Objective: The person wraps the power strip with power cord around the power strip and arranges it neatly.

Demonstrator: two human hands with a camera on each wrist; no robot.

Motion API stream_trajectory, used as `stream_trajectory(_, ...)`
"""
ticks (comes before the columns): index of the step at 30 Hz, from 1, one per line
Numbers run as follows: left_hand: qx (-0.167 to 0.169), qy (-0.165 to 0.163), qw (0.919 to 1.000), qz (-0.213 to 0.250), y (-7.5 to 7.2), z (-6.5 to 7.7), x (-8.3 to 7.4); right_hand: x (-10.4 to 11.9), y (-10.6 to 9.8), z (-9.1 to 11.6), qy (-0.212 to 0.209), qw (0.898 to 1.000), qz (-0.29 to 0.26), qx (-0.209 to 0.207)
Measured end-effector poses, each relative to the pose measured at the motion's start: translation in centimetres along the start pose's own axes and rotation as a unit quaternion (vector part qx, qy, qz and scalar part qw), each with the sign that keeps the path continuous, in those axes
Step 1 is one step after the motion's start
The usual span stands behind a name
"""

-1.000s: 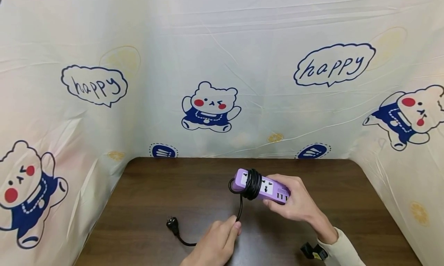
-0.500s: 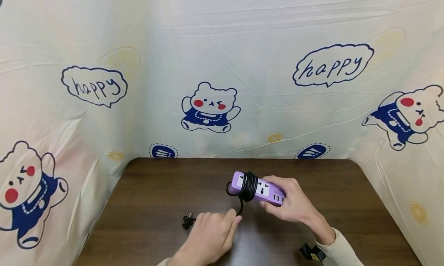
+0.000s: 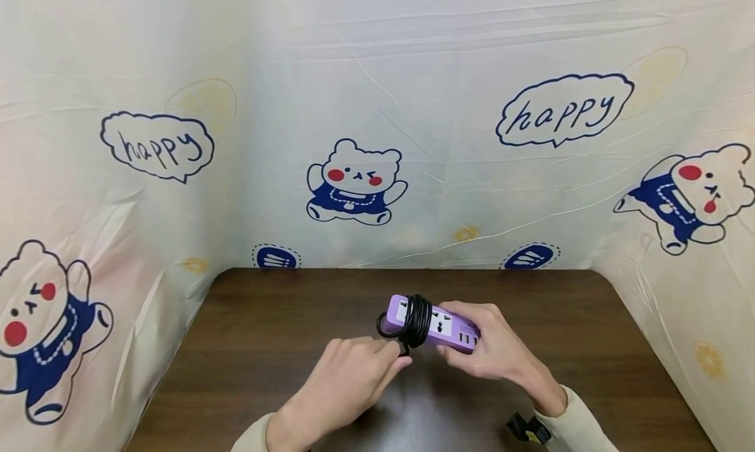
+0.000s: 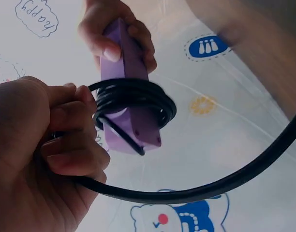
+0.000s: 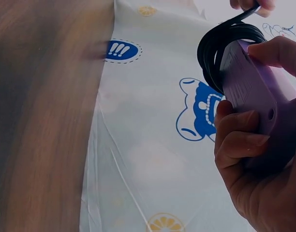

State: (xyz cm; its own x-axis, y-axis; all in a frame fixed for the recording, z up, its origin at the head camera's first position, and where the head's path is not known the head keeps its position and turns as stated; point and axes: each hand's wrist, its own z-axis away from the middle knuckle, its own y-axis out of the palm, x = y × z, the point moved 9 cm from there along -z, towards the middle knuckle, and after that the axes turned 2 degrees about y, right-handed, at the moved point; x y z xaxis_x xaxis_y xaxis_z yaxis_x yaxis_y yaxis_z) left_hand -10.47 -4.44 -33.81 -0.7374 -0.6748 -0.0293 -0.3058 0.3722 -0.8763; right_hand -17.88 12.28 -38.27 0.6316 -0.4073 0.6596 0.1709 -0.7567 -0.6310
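In the head view a purple power strip (image 3: 454, 331) with white sockets is held above the table, tilted, its far end to the left. My right hand (image 3: 492, 340) grips its near end, thumb on one side and fingers on the other. Several loops of black cord (image 3: 416, 321) wrap the strip's other end. Just left of the loops, my left hand (image 3: 348, 380) holds the loose part of the cord with curled fingers. In the left wrist view that cord (image 4: 186, 194) runs out below the hand in a wide curve. The plug is hidden in the head view.
A small black object (image 3: 529, 429) with a yellow mark is beside the right sleeve (image 3: 569, 422). The brown wooden table (image 3: 265, 321) is bordered by a pale printed curtain (image 3: 448, 144) at the back and both sides.
My left hand has moved up and slightly left along with the cord, closer to the strip. The plug has gone out of sight behind it. The strip and right hand shifted slightly left and down.
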Motion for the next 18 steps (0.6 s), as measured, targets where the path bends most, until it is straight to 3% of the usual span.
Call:
stream_trajectory(8,0.022,0.024,0.9994,-0.013,-0.8,-0.9,0.4,0.4,0.5,-0.2,0.0,1.0,-0.005,0.026)
stream_trajectory(18,-0.028,0.074,0.9968,-0.011,-2.8,-1.9,0.3,1.2,1.3,-0.3,-0.028,0.999,-0.003,0.039)
